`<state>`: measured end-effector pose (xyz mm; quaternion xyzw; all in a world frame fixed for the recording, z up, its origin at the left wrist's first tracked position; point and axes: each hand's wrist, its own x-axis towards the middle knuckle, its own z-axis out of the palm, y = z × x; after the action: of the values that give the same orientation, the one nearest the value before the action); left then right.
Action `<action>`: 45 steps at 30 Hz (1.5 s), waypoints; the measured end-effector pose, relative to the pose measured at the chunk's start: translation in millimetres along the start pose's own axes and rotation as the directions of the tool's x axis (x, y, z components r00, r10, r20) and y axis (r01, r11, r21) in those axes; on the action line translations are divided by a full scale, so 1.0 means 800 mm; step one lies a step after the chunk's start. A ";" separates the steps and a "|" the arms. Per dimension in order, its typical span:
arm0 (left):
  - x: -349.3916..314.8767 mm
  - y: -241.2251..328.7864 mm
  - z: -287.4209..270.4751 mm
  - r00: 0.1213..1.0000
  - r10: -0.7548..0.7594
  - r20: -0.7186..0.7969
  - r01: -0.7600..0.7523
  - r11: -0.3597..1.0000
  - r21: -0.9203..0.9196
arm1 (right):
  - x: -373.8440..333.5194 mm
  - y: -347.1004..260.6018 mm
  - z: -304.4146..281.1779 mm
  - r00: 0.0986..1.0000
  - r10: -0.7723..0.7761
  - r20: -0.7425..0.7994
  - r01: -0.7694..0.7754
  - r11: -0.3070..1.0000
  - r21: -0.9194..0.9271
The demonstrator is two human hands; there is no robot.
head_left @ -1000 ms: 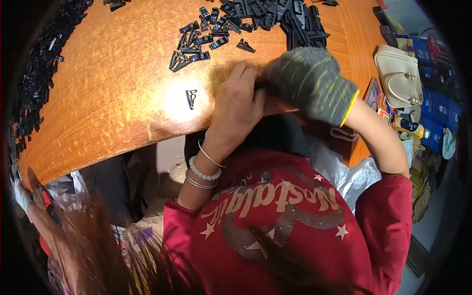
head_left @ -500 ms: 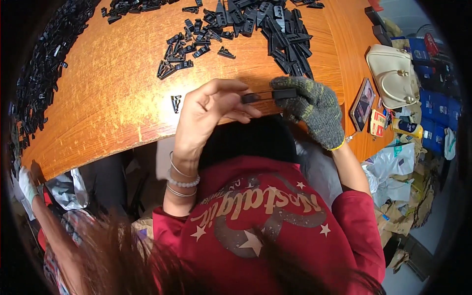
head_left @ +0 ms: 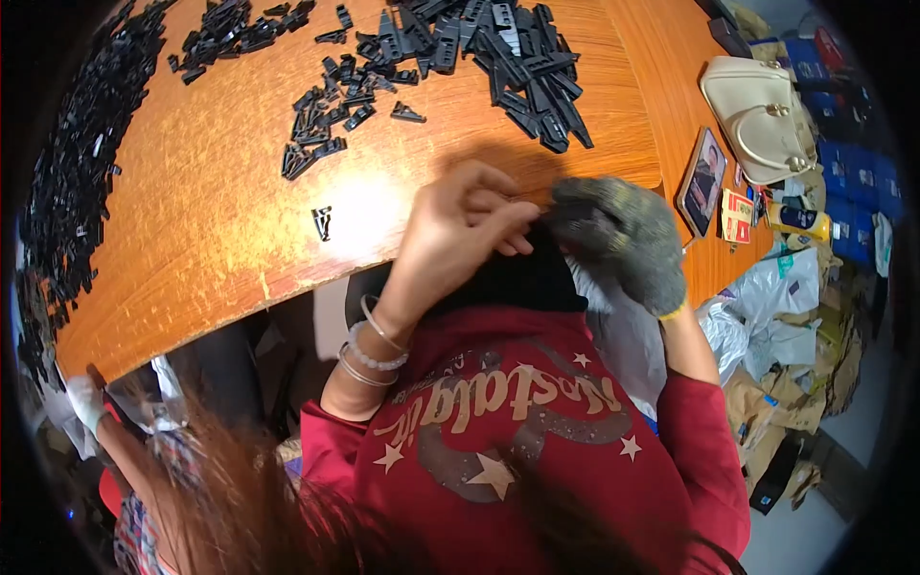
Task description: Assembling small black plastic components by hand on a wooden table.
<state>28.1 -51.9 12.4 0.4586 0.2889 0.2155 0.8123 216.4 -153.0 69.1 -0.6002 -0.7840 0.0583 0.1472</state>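
My bare left hand [head_left: 465,225], with bracelets at the wrist, is over the table's near edge. Its thumb and fingertips press together, and whatever they pinch is too small or hidden to make out. Close to its right is my right hand [head_left: 623,235] in a grey knitted glove. Those fingers are curled in and somewhat blurred; a dark shape shows among them, its kind unclear. A small black clip-like part [head_left: 323,223] lies alone left of my left hand. Another single black part [head_left: 407,113] rests farther back.
Loose black clip parts [head_left: 331,110] and a heap of longer black wedge pieces [head_left: 527,72] cover the far table [head_left: 211,211]. A long pile [head_left: 86,144] lines the left side. At right are a cream handbag [head_left: 752,115] and a phone [head_left: 702,182]. A co-worker's white-gloved hand [head_left: 84,401] is at left.
My left hand has moved right, its fingers closing together. The black piece and the block seen between my hands no longer show plainly. My right hand has shifted slightly right and down.
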 end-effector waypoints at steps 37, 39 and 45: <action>0.018 -0.004 -0.019 0.619 0.578 0.532 -0.502 -0.230 0.833 | 0.023 0.005 0.046 0.807 0.390 0.444 -0.504 0.062 0.861; 0.017 -0.003 -0.021 0.638 0.582 0.505 -0.504 -0.180 0.845 | 0.033 0.004 0.053 0.735 0.410 0.540 -0.598 0.018 0.801; 0.014 -0.003 -0.034 0.678 0.703 0.217 -0.410 0.116 0.905 | 0.044 -0.003 0.033 0.697 0.495 0.518 -0.666 0.180 0.724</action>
<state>18.7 -29.2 -3.6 0.8615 0.2651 0.3693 0.2261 198.1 -117.4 50.2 -0.6758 -0.3527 0.5541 0.3344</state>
